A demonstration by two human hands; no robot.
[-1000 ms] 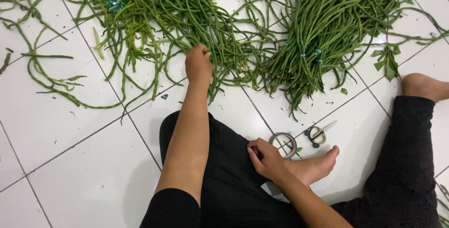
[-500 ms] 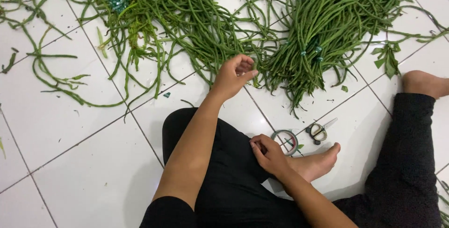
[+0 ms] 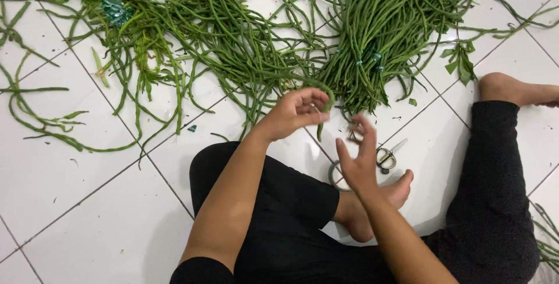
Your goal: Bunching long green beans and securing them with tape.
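The fingers of the left hand (image 3: 294, 112) are curled closed on a long bean (image 3: 326, 100), lifted just clear of the loose pile (image 3: 221, 33); half a second earlier this hand reached into that pile. The bean arcs over the fingertips, free end pointing down toward the floor (image 3: 70, 202). The right hand (image 3: 356, 159), raised off the scissors (image 3: 384, 157), is open and empty.
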